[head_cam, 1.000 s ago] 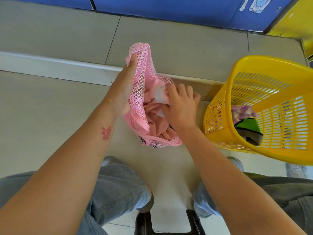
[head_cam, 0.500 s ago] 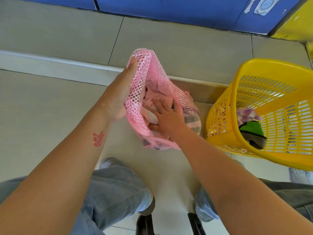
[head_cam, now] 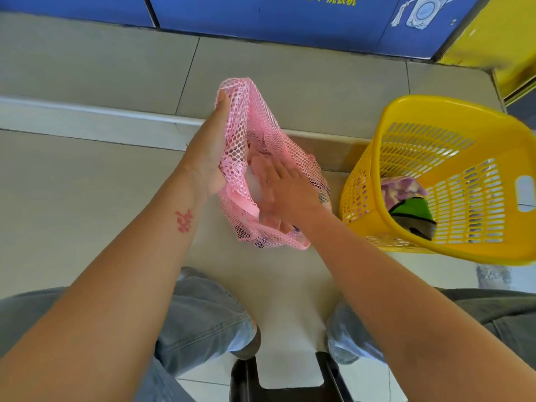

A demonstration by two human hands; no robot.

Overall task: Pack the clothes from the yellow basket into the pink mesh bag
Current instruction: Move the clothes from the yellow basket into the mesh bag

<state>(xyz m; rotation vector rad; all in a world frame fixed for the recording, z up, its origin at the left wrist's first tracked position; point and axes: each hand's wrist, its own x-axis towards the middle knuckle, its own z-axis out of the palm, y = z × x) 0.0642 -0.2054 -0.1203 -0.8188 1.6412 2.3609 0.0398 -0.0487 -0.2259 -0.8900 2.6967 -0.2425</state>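
Two hands at work, head view: both bare, reaching forward over the person's knees.
Left hand [head_cam: 210, 153]: clenched on the rim of the pink mesh bag [head_cam: 255, 132], thumb along the mesh, holding that side of the mouth up.
Right hand [head_cam: 285, 188]: flat, fingers spread and slack, lying on the cloth inside the bag's mouth; it grasps nothing.
Pink mesh bag: on the tiled floor [head_cam: 87, 181] between the two forearms, just left of the yellow basket [head_cam: 435, 250], mouth facing the person.
Bag contents: pink fabric [head_cam: 272, 220] and a pale piece under the right fingers; darker items show through the mesh at the bottom.
Yellow basket: tilted toward the person, right of the bag, close to it; touching or not, cannot tell.
Basket contents: a purple-and-white garment [head_cam: 401, 188] and a green garment [head_cam: 412, 208] with a grey edge, both at the bottom.
Background: blue panel [head_cam: 275, 21] with yellow lettering along the far edge.
Foreground: grey jeans [head_cam: 200, 317] and a black stool frame [head_cam: 243, 381].
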